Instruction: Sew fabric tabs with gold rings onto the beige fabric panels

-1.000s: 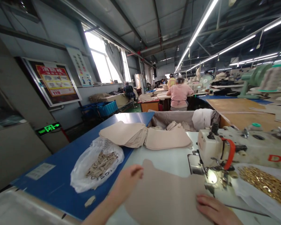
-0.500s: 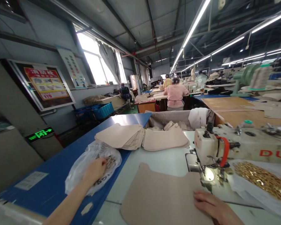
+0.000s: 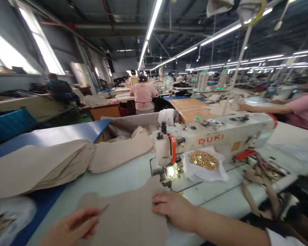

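A beige fabric panel lies flat on the pale sewing table in front of me. My left hand is over its left part, pinching a small thin strip that sticks out from the fingertips; motion blurs it. On the panel's right edge rests my right hand, fingers laid over the fabric and the thumb hidden. Just beyond that hand, the sewing machine shines its lamp by the needle. At the lower left, a clear plastic bag holds small beige strips, blurred.
Stacked beige panels and a second pile lie behind the panel. Gold metal pieces sit on white wrapping beside the machine. Fabric straps hang at the table's right. A person in pink works at the right; others sit ahead.
My left hand has come out of the plastic bag to the panel, with a small strip in its fingers. The panel is closer to the needle area. My view has turned right.
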The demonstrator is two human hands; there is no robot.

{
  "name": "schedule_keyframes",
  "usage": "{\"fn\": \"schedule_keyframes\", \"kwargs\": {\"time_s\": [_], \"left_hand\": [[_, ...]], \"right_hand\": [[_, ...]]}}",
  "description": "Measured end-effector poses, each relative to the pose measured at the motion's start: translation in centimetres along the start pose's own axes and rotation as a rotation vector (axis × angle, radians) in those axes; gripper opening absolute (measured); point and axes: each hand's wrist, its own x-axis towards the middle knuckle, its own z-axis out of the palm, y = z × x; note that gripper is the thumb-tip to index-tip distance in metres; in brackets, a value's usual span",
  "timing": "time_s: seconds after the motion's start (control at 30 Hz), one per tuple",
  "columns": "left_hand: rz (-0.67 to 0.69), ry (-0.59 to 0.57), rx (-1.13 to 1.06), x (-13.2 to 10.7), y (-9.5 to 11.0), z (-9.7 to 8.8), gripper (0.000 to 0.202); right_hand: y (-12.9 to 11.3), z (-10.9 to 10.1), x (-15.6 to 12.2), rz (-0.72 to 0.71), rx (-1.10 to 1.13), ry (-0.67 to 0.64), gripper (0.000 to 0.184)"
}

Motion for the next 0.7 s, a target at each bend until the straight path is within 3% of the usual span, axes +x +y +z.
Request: {"fn": "schedule_keyframes", "kwargs": {"time_s": [0.07,0.13,0.23,0.33,0.43,0.5,0.6,0.7], "left_hand": [[0.041,-0.177,-0.019,0.4,2.8,4.5,0.035],[0.086,-0.269,-0.044,0.7,6.0,7.9,0.033],[0.111,-0.306,-0.099,1.4,9.4,10.9,0.034],[0.116,-0.319,-0.131,2.1,10.2,11.7,0.037],[0.141,-0.315,-0.108,2.3,9.7,11.8,0.039],[0.168,-0.302,-0.066,2.1,9.4,11.8,0.038],[0.185,-0.283,-0.010,1.8,9.3,11.8,0.037],[0.201,-0.272,0.020,1.7,9.3,11.8,0.036]], "right_hand": [[0.6,-0.1,0.1,0.001,-0.072,-0.020,0.020],[1.0,-0.4,-0.2,0.022,-0.131,-0.032,0.019],[1.1,-1.2,-1.7,0.054,-0.185,-0.029,0.020],[1.7,-3.3,-4.0,0.149,-0.199,0.055,0.024],[3.8,-6.6,-5.5,0.460,-0.238,0.138,0.033],[5.7,-8.8,-5.4,0.669,-0.318,0.127,0.033],[8.6,-10.8,-4.1,0.795,-0.366,0.062,0.025],[10.3,-11.2,-2.5,0.887,-0.381,-0.065,0.020]]}}
